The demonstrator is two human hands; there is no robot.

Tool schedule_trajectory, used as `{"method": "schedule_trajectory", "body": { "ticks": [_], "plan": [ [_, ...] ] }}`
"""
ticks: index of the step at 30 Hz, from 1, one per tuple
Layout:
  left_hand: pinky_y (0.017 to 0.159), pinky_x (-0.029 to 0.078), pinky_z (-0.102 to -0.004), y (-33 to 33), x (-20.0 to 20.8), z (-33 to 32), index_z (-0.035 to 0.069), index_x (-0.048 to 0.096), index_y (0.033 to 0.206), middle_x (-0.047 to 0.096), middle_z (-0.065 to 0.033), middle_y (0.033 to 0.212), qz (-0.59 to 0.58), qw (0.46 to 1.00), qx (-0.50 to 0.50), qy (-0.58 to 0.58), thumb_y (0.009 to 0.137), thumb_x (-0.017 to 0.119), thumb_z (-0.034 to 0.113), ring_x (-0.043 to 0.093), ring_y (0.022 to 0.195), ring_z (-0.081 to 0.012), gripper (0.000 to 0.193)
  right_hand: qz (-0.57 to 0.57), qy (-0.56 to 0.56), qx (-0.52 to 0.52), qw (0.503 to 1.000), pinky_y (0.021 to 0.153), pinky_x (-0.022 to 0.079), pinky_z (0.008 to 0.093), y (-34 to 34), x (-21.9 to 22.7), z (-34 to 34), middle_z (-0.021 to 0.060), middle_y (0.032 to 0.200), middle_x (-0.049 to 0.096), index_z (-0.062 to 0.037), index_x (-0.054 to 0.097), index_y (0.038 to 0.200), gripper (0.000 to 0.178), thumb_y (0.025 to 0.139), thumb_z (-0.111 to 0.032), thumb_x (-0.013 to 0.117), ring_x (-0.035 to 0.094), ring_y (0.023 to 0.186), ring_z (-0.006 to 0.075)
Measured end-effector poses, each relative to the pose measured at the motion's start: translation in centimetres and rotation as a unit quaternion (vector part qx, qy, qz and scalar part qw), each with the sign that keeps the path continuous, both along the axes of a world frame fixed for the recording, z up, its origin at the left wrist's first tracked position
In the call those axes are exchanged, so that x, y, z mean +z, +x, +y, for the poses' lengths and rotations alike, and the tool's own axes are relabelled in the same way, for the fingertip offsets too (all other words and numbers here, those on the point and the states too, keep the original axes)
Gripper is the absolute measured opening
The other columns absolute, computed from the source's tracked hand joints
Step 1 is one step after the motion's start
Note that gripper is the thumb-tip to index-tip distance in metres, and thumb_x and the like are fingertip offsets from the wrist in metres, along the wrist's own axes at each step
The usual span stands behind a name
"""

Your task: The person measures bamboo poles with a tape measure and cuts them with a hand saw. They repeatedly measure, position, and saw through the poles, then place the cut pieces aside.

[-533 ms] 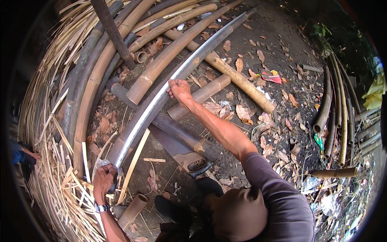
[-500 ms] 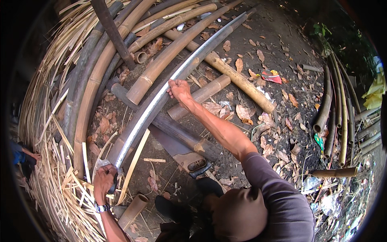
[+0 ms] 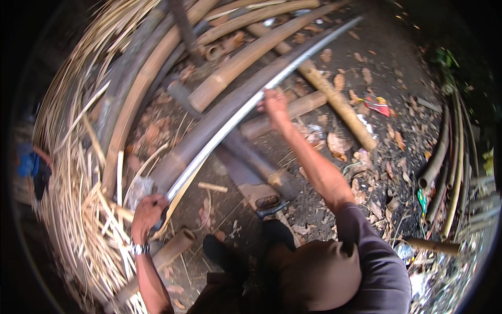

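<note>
A silver tape measure blade (image 3: 219,135) stretches along the near side of a dark bamboo pole (image 3: 209,128), from my left hand toward the pole's far end. My left hand (image 3: 149,212), with a metal watch at the wrist, is closed round a dark object at the blade's near end that looks like the tape case. About halfway along, my right hand (image 3: 274,103) pinches the blade, its fingers smeared by motion. Below the pole lies a handsaw (image 3: 257,194), part of its blade hidden under another dark bamboo piece (image 3: 261,165).
More bamboo poles (image 3: 133,99) are piled at the upper left, beside thin split strips (image 3: 86,230). A yellowish pole (image 3: 340,102) and a short piece cross beneath the dark pole. Further poles (image 3: 452,157) lie at the right. Dry leaves (image 3: 337,146) litter the soil. A person's arm (image 3: 44,156) shows at the far left.
The view has shifted, so most things sit further right. The blade has moved from the pole's top face to its near edge. Both hands keep their hold.
</note>
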State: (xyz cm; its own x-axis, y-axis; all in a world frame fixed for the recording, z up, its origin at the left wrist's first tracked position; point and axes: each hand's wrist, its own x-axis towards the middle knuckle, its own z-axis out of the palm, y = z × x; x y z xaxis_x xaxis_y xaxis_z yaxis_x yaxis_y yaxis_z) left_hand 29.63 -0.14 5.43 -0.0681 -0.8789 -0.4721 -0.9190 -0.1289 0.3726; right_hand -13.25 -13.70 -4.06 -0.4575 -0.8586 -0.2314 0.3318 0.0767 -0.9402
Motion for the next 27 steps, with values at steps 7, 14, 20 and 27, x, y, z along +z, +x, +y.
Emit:
{"method": "schedule_trajectory", "body": {
  "ticks": [7, 14, 20, 27],
  "plan": [
    [0.082, 0.048, -0.0392, -3.2, 0.3, 1.3, 0.012, 0.071, 0.104, 0.068, -0.0173, 0.101, -0.009, 0.996, 0.013, 0.086, 0.09, 0.054, 0.046, 0.064, 0.089, -0.0332, 0.04, -0.01, -0.012, -0.034, 0.999, 0.047, 0.048, 0.02, -4.6, -0.8, 2.3, 0.0014, 0.072, 0.059, -0.0035, 0.064, 0.095, 0.03, 0.101, -0.029, 0.049, 0.054, 0.057, 0.0085],
    [0.071, 0.048, -0.0368, -1.5, -5.3, 3.0, 0.004, 0.071, 0.098, 0.066, -0.0145, 0.078, 0.077, 0.995, -0.036, -0.044, 0.089, 0.06, 0.049, 0.063, 0.071, -0.026, 0.047, -0.012, 0.011, -0.05, 0.999, 0.05, 0.05, 0.0214, -5.3, -1.5, 2.9, -0.0033, 0.075, 0.054, -0.0124, 0.065, 0.102, 0.027, 0.102, -0.034, 0.049, 0.053, 0.062, 0.0069],
    [0.065, 0.043, -0.0376, -2.9, -4.6, 2.6, 0.008, 0.071, 0.094, 0.059, -0.0119, 0.069, 0.052, 0.989, -0.009, 0.137, 0.09, 0.056, 0.055, 0.056, 0.066, -0.025, 0.049, 0.011, -0.001, -0.068, 0.998, 0.056, 0.051, 0.0249, -6.1, -1.6, 3.2, 0.0016, 0.084, 0.063, -0.0108, 0.061, 0.104, 0.026, 0.102, -0.033, 0.048, 0.057, 0.071, 0.0104],
    [0.068, 0.047, -0.0356, -5.4, -6.6, 4.2, 0.009, 0.068, 0.096, 0.06, -0.0112, 0.063, 0.105, 0.994, -0.002, 0.04, 0.09, 0.056, 0.056, 0.06, 0.066, -0.0239, 0.049, 0.048, -0.04, -0.045, 0.997, 0.053, 0.049, 0.0244, -5.9, -1.2, 4.9, 0.0015, 0.077, 0.062, -0.0079, 0.064, 0.096, 0.024, 0.102, -0.027, 0.05, 0.055, 0.061, 0.0106]
  ]
}}
